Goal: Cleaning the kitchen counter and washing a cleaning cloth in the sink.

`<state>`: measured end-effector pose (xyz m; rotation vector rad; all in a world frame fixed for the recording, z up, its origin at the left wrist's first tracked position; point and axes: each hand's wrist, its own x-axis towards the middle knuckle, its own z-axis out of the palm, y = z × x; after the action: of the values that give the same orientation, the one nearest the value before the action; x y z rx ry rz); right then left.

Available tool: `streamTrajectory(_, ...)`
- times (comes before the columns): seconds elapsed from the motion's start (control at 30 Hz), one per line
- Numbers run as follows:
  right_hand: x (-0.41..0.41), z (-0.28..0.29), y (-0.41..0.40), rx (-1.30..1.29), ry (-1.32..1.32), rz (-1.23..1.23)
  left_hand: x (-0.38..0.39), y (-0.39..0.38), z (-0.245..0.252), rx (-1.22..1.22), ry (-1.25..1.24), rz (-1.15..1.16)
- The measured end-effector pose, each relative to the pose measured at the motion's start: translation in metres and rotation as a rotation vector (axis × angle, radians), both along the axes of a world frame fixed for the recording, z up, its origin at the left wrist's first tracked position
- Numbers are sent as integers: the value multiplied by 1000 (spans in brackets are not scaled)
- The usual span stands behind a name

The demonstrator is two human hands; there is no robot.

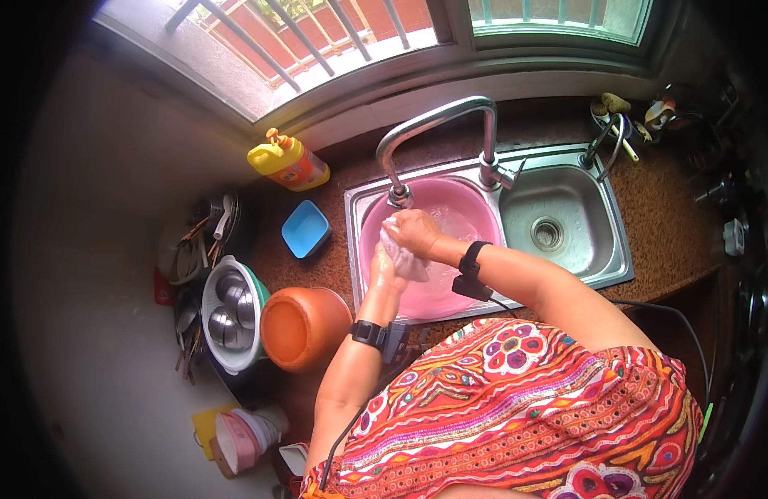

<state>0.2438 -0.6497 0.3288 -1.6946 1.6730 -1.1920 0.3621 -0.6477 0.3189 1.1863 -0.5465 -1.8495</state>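
A wet, pale pinkish cloth (408,259) is gripped between both my hands above a pink plastic basin (434,305). My left hand (384,268) holds it from the lower left, with wet skin at the wrist. From the upper right, my right hand (415,231) closes over the cloth's top end. The basin sits in the left bowl of a stainless steel double sink (353,249) and has water in it. Just above my hands hangs the spout of a chrome faucet (399,196); I cannot tell whether water runs from it.
Left of the sink are a blue square plastic tub (306,229), a yellow pump bottle (289,161), an orange pot (290,330) and a white colander (259,349) holding steel bowls (231,312). The right sink bowl (552,206) shows its drain. Cables trail from both wrist straps.
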Motion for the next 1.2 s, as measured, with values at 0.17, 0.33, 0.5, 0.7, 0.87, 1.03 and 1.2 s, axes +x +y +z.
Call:
streamTrajectory(0.17, -63, -57, -15, 246, -106, 45, -1, 4, 3, -105, -144, -167)
streamTrajectory(0.33, -48, -28, 1, 285, -379, 289, 33, 6, -18, -196, -624, -79)
streamTrajectory(0.5, -25, 43, 22, 277, -517, 218, 1, 10, 30, 27, -202, -35)
streamTrajectory(0.7, 22, 56, 39, -264, 146, 348, 23, 8, -27, -518, 97, -257)
streamTrajectory(0.87, -11, 17, 8, -114, 246, 163, -17, 13, 7, 42, -53, 58)
streamTrajectory(1.03, -52, -31, 12, 173, 282, 152, 17, 9, -7, -156, -275, -160)
streamTrajectory(1.2, -80, -72, 16, 423, 416, -24, 77, -14, -39, 7, -385, 209)
